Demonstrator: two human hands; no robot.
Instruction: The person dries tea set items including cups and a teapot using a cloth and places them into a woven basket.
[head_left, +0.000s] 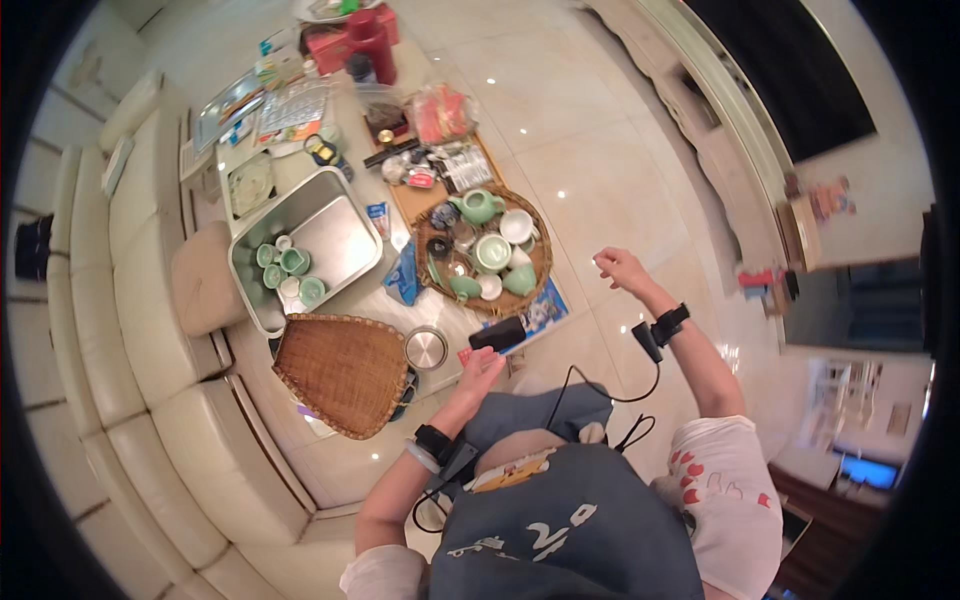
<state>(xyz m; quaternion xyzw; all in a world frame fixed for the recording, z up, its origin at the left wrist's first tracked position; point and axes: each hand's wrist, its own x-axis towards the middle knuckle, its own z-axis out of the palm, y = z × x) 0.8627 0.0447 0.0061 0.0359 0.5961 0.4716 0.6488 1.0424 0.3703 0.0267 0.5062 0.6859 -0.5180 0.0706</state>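
Observation:
My left hand (483, 370) rests at the near edge of the table, just below a black phone (497, 335); its fingers look loosely stretched and hold nothing I can see. Out to the right, my right hand (622, 270) is raised above the floor, its fingers curled in, with nothing visible in them. Between and beyond the hands stands a round woven basket (545, 255) of teaware: a green teapot (478, 206), a green-rimmed bowl (491, 253), a white bowl (516, 226) and several cups. Left of it, a steel basin (335, 225) holds several small green cups (312, 291).
A woven scoop-shaped tray (340, 372) juts over the table's near side, beside a round metal-lidded container (426, 348). A blue packet (402, 275) lies between basin and basket. Farther back are a red thermos (371, 45) and bagged goods (443, 112). A cream sofa (150, 330) lines the left.

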